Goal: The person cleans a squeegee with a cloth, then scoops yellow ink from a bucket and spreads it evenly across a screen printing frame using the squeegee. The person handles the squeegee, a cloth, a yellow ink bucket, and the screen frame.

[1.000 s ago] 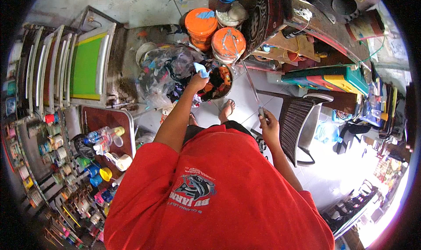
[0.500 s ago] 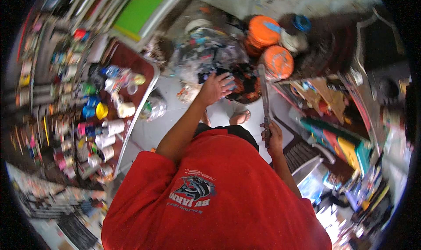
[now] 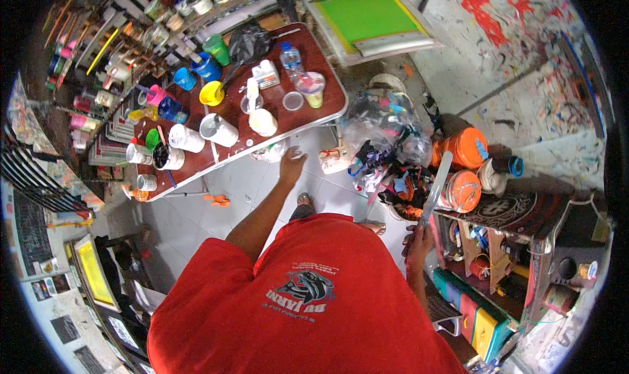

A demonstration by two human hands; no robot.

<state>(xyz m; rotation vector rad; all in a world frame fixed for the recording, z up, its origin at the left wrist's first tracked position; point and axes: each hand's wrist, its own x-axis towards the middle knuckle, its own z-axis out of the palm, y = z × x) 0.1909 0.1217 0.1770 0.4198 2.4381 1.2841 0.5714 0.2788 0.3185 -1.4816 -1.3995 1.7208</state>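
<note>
Many cups crowd red-brown table; bare tile floor between its edge and me. My left hand hangs loose, seemingly empty, near that edge (blue cloth gone since a second ago). My right hand grips long blade, tip toward orange buckets.

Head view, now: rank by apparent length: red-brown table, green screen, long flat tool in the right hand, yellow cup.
1. Red-brown table
2. Green screen
3. Long flat tool
4. Yellow cup
</note>
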